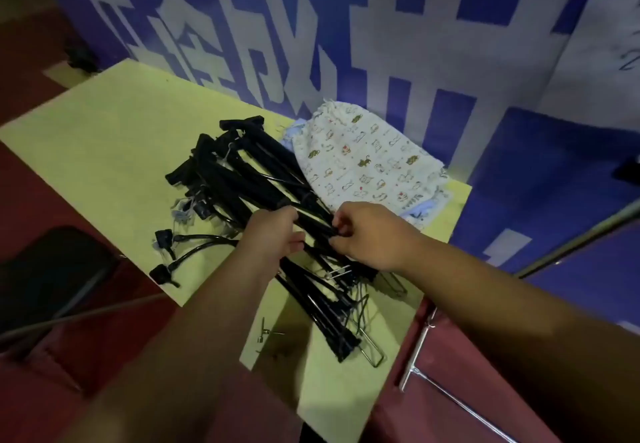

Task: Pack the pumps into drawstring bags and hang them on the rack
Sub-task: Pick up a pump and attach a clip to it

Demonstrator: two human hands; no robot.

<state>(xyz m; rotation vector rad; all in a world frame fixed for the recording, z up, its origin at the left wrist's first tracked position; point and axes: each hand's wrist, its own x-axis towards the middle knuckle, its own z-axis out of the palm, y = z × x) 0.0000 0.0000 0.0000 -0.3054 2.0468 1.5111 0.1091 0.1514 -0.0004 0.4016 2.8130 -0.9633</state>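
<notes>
On the yellow-green table (104,138) lies a heap of black hand pumps (235,179), their handles pointing far-left and wire foot brackets toward the near edge, with loose black hoses (194,245) trailing off to the left. The left hand (273,235) is curled round the barrel of one black pump (313,221) at the top of the heap. The right hand (367,235) pinches the same pump just beside it, fingers bent tight. Printed drawstring bags (367,158) are stacked at the far right of the table, touching the heap. Small metal pieces (266,333), perhaps valve fittings, lie near the front edge. A chrome rack (419,349) stands at the near right.
</notes>
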